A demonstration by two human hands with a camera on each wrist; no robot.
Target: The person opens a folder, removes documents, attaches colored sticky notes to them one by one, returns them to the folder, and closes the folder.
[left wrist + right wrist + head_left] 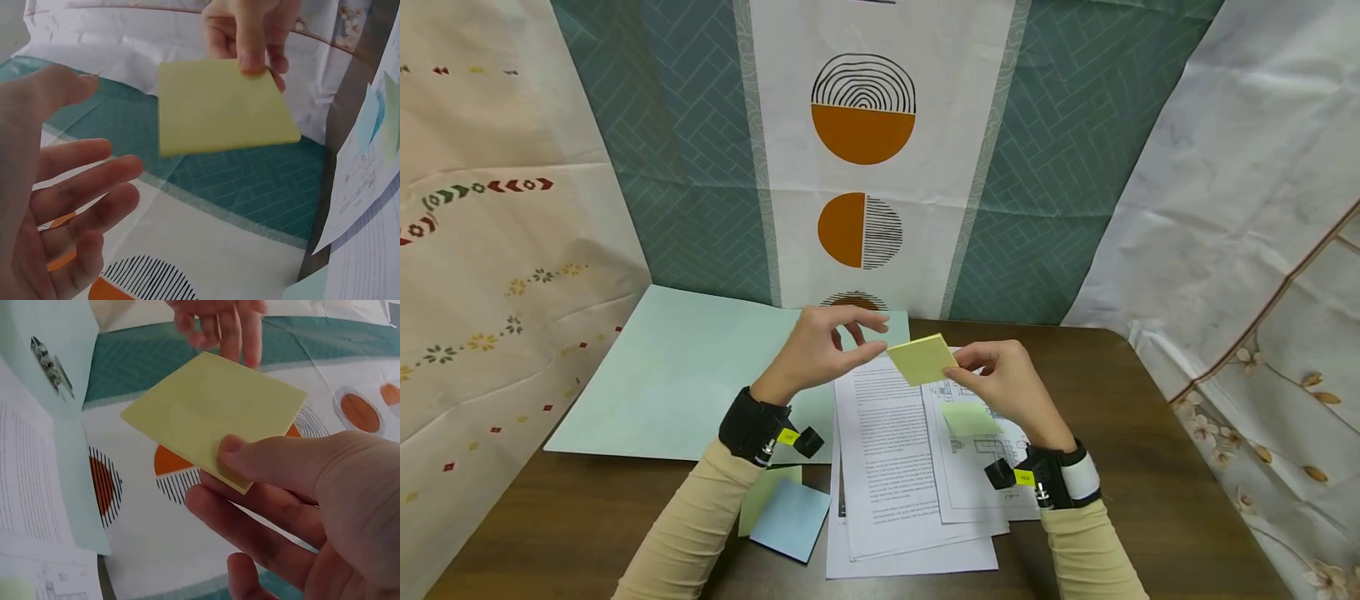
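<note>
My right hand (1009, 382) pinches a pad of yellow sticky notes (920, 360) by its right edge, thumb on top, above the papers. In the right wrist view the thumb lies flat on the pad (215, 406) with the fingers beneath it. My left hand (822, 350) hovers just left of the pad, thumb and fingers spread apart. The left wrist view shows a gap between those fingers (103, 178) and the pad. Below lie a printed text sheet (887, 467) and a drawing sheet (977, 500) bearing a pale green sticky note (970, 419).
A light green folder (700, 375) lies open at the back left, with a metal clip (53, 369) inside. Near the left forearm, a blue sticky pad (793, 518) overlaps a green one (763, 496) on the brown table (1157, 467). Patterned cloths (1052, 167) hang behind.
</note>
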